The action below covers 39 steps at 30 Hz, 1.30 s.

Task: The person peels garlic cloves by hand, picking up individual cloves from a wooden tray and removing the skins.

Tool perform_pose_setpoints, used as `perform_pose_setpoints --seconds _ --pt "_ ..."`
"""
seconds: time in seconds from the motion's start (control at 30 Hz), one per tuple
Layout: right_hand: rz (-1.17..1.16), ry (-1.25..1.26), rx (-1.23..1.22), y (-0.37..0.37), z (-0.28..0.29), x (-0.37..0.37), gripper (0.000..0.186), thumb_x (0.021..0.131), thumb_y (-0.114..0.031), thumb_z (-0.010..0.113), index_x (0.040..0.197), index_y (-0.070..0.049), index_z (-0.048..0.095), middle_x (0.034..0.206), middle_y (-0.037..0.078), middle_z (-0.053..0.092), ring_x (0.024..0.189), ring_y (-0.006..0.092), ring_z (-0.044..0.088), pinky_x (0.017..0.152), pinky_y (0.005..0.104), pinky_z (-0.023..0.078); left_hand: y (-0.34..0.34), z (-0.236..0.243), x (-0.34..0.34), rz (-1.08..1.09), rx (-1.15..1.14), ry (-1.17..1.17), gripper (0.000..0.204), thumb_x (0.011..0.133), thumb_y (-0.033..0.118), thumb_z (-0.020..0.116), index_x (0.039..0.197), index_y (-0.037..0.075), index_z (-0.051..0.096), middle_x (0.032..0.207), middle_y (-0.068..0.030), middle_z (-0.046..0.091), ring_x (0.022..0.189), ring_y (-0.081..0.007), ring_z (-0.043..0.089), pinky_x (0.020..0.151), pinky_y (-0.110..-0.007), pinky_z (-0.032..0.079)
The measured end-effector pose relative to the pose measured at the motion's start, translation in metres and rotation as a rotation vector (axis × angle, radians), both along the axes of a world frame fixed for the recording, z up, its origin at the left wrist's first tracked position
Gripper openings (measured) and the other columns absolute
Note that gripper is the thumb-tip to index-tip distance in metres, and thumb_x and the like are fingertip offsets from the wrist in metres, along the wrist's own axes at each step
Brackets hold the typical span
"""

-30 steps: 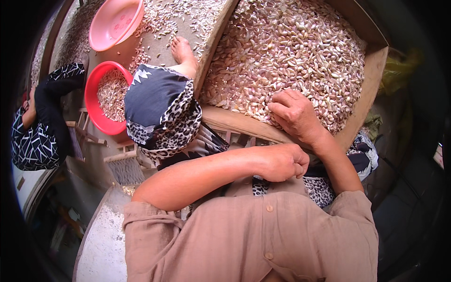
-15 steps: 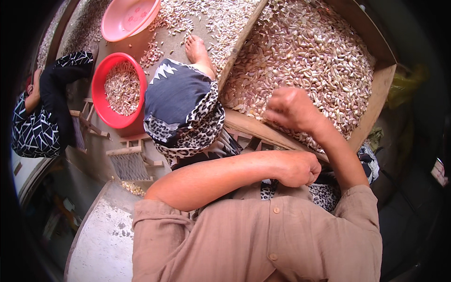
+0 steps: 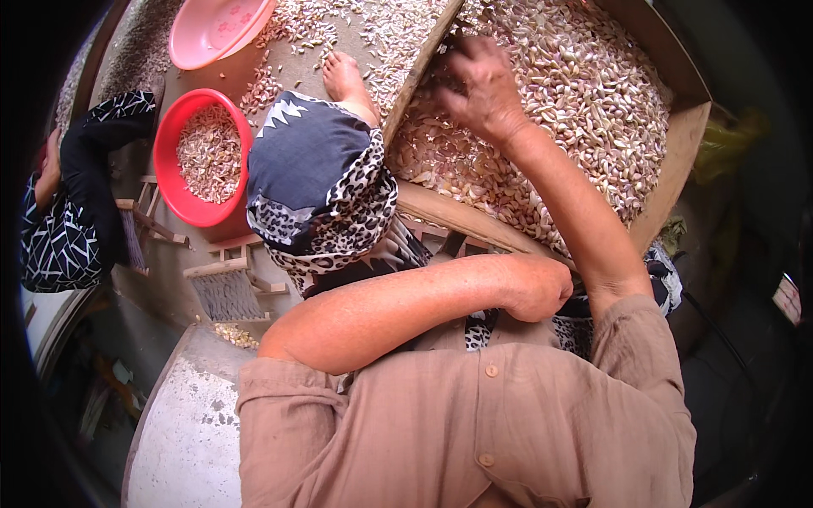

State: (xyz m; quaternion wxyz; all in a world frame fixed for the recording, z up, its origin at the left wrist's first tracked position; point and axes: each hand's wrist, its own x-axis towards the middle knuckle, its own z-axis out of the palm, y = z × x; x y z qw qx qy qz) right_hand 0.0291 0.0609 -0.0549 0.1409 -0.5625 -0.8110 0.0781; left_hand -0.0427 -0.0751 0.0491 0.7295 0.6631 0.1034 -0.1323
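Near the wooden tray's (image 3: 474, 222) left edge, the right hand's (image 3: 484, 95) fingers are too blurry to tell their grip; left hand's (image 3: 540, 288) curled, contents hidden. Garlic cloves (image 3: 584, 127) heaped inside; hasty sweeping could flick some out.

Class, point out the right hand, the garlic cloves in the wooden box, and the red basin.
Right hand (image 3: 481, 89), head view: its back.
Garlic cloves (image 3: 567, 110), head view: heap's surface.
Red basin (image 3: 167, 158), head view: left inner wall.

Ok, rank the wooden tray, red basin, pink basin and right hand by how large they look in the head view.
1. Wooden tray
2. Red basin
Too close to rank: pink basin and right hand; the frame cuts the basin and the hand seems nearer.
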Motion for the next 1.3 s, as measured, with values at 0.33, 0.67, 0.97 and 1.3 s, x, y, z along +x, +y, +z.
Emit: perform_pose_setpoints --seconds 0.33,0.67,0.97,1.3 --pt "0.088 0.249 -0.161 -0.021 0.04 0.07 0.02 0.091 -0.035 0.076 0.087 -0.015 0.076 0.1 0.003 0.073 0.091 0.0162 0.069 0.079 0.0319 0.061 -0.006 -0.002 0.003 0.013 0.04 -0.008 0.022 0.093 0.019 0.056 0.098 0.004 0.071 0.096 -0.0209 0.072 0.096 -0.0397 0.068 0.086 -0.049 0.052" --pt "0.339 0.327 -0.1 -0.069 0.014 -0.027 0.032 0.072 -0.031 0.08 0.094 -0.011 0.067 0.107 0.016 0.058 0.108 0.0361 0.055 0.097 0.0487 0.048 -0.007 -0.007 0.006 -0.06 0.075 0.024 0.021 0.093 0.018 0.056 0.099 0.005 0.071 0.097 -0.0213 0.072 0.095 -0.0401 0.068 0.086 -0.049 0.052" --pt "0.584 0.072 -0.193 -0.078 0.039 0.053 0.011 0.079 -0.016 0.073 0.08 -0.012 0.063 0.099 0.007 0.064 0.109 0.0267 0.061 0.1 0.0444 0.046 -0.012 -0.007 0.005 -0.039 0.098 0.026 0.023 0.094 0.018 0.055 0.103 0.005 0.072 0.1 -0.0214 0.072 0.1 -0.0409 0.068 0.088 -0.049 0.053" --pt "0.113 0.268 -0.041 -0.056 0.052 0.066 0.012 0.085 -0.015 0.077 0.091 -0.009 0.07 0.083 0.007 0.065 0.076 0.0273 0.064 0.072 0.0391 0.053 -0.002 -0.001 0.008 -0.028 0.125 0.029 0.023 0.092 0.017 0.055 0.099 0.004 0.072 0.1 -0.0215 0.072 0.098 -0.0412 0.068 0.086 -0.05 0.053"
